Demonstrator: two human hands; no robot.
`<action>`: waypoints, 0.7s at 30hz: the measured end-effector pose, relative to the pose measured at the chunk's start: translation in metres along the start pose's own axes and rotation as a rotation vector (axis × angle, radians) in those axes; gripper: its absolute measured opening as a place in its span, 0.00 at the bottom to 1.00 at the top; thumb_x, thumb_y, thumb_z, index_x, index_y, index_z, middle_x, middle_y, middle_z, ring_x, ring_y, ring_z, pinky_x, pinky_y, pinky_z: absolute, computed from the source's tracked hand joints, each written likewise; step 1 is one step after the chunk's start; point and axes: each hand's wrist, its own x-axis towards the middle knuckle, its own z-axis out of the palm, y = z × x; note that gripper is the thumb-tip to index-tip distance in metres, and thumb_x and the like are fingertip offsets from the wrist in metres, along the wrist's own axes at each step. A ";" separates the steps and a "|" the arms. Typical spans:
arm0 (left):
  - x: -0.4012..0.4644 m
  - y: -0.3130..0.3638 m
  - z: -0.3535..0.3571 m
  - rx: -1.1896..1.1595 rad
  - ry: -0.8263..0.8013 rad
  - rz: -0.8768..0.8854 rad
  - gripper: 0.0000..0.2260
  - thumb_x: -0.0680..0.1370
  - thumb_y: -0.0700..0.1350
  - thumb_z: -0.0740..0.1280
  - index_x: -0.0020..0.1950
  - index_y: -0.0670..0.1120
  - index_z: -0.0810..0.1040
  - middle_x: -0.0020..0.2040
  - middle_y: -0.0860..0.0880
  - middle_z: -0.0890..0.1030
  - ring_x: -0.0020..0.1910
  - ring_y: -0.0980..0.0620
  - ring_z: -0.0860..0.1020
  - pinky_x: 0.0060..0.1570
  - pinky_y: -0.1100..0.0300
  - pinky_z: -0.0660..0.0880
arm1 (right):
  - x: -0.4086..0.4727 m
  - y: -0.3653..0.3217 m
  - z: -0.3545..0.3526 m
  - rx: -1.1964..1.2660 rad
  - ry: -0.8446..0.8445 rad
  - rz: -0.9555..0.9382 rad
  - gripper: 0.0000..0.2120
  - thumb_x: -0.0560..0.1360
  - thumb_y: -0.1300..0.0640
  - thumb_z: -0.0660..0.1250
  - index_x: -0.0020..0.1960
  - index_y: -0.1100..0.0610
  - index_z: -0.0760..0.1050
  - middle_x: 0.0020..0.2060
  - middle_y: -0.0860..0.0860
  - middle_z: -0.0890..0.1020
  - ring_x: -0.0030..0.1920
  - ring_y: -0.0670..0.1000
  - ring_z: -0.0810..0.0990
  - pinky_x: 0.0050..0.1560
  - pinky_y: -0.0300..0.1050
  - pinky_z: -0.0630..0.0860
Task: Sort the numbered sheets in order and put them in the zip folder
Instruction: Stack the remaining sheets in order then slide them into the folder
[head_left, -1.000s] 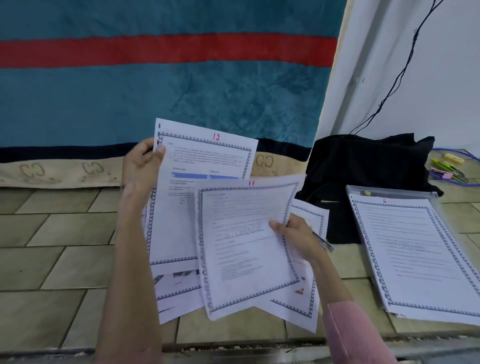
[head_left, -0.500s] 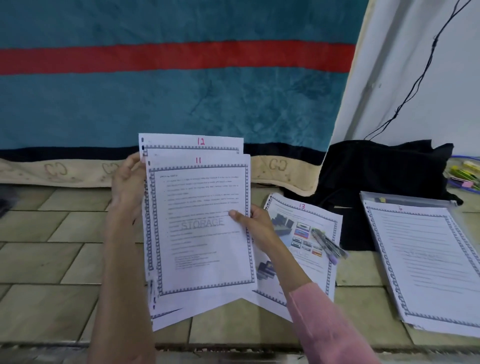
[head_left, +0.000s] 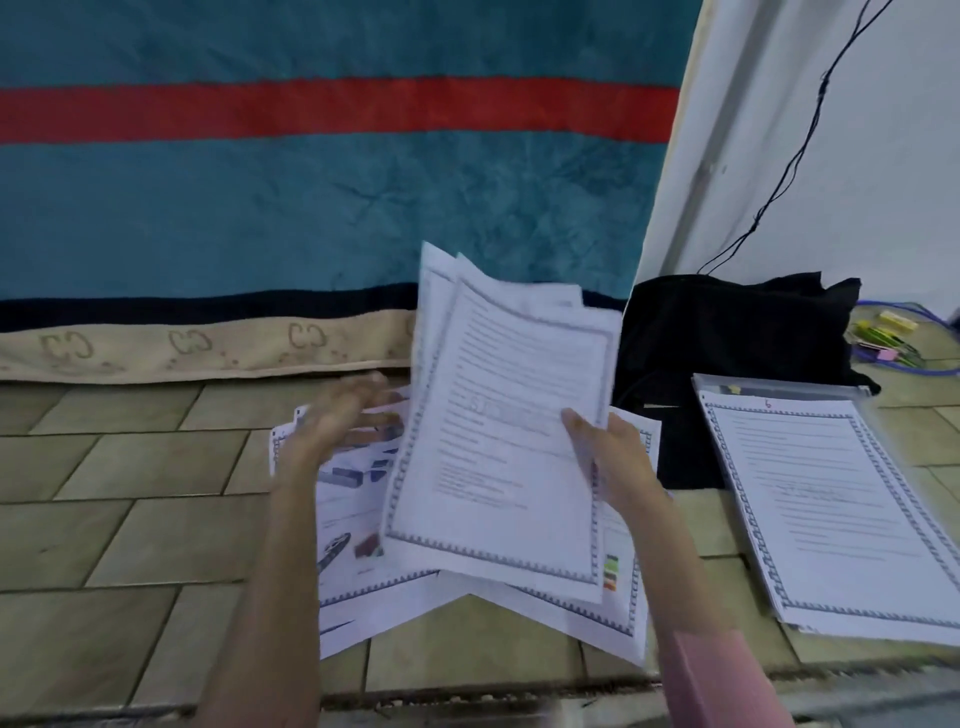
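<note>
A small bundle of bordered text sheets (head_left: 511, 431) is held raised and tilted above the tiled floor (head_left: 119, 499), pinched at its right edge by the right hand (head_left: 613, 457), with the thumb laid across the front page. The left hand (head_left: 345, 415) is seen blurred, fingers spread and loose, gripping nothing, just beside the bundle's left edge and over the loose sheets (head_left: 358, 519) lying fanned on the floor beneath. Colour pictures are printed on those lower pages. To the right, well apart, a stack topped by the sheet marked 6 (head_left: 826, 499) is laid on the clear zip folder (head_left: 779, 385), whose upper edge shows behind it. A black bag (head_left: 737, 332) is set against the white wall (head_left: 883, 182), and a teal and red blanket (head_left: 322, 182) hangs behind.
</note>
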 end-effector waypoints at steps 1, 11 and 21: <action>0.005 -0.007 0.014 0.047 -0.045 -0.037 0.10 0.81 0.44 0.59 0.59 0.42 0.74 0.54 0.44 0.81 0.37 0.50 0.81 0.34 0.59 0.79 | -0.002 0.013 -0.014 -0.061 0.069 0.052 0.07 0.75 0.55 0.68 0.50 0.58 0.79 0.43 0.63 0.84 0.41 0.60 0.83 0.56 0.59 0.77; 0.020 -0.042 0.115 0.390 -0.120 -0.072 0.11 0.77 0.53 0.65 0.38 0.49 0.71 0.43 0.45 0.75 0.46 0.49 0.74 0.52 0.56 0.75 | -0.002 0.072 -0.043 -0.230 0.204 0.052 0.14 0.76 0.62 0.66 0.61 0.60 0.76 0.54 0.55 0.80 0.56 0.56 0.78 0.57 0.49 0.75; -0.005 -0.024 0.124 0.316 -0.151 0.171 0.19 0.78 0.39 0.64 0.69 0.44 0.69 0.67 0.46 0.73 0.67 0.45 0.71 0.61 0.57 0.69 | -0.002 0.076 -0.047 -0.242 0.227 -0.040 0.12 0.78 0.57 0.64 0.59 0.60 0.77 0.46 0.50 0.81 0.48 0.51 0.80 0.47 0.44 0.75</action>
